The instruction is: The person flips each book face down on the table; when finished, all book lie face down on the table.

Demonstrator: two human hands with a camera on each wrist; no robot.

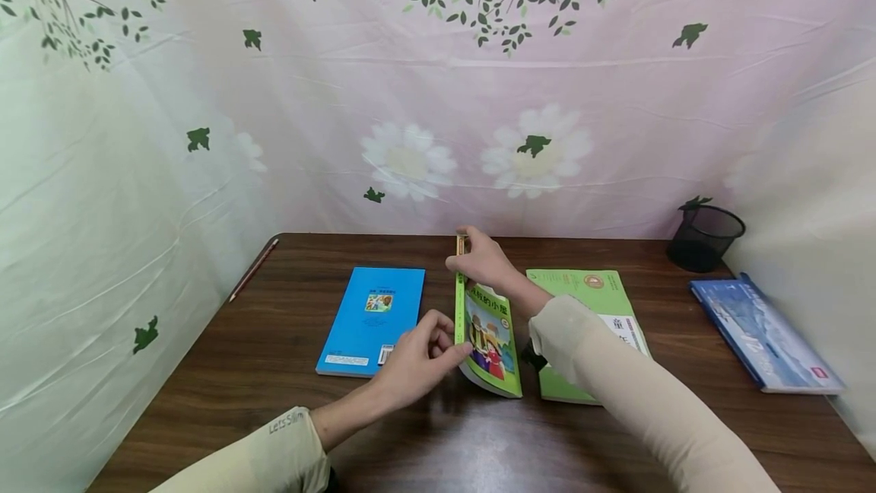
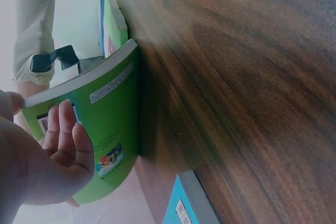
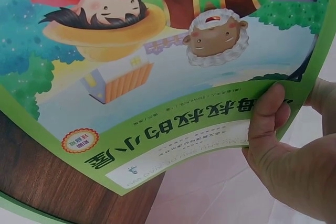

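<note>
A green picture book (image 1: 489,337) stands on its edge at mid-table, spine up, its cover bowed and showing cartoon figures. My right hand (image 1: 482,259) grips its far end, the thumb on the front cover (image 3: 173,93) and the other fingers behind. At the near end my left hand (image 1: 417,356) pinches the book's upper corner; in the left wrist view its fingers lie against the green back cover (image 2: 113,124). Left of it lies a blue book (image 1: 369,318), back cover up. Another green book (image 1: 582,287) lies flat to the right, partly under my right forearm.
A blue-and-white book (image 1: 766,337) lies by the table's right edge. Behind it stands a black mesh pen holder (image 1: 705,238). A pencil (image 1: 253,270) lies along the left edge of the brown wooden table (image 1: 274,371). A printed curtain (image 1: 452,90) hangs behind and at both sides.
</note>
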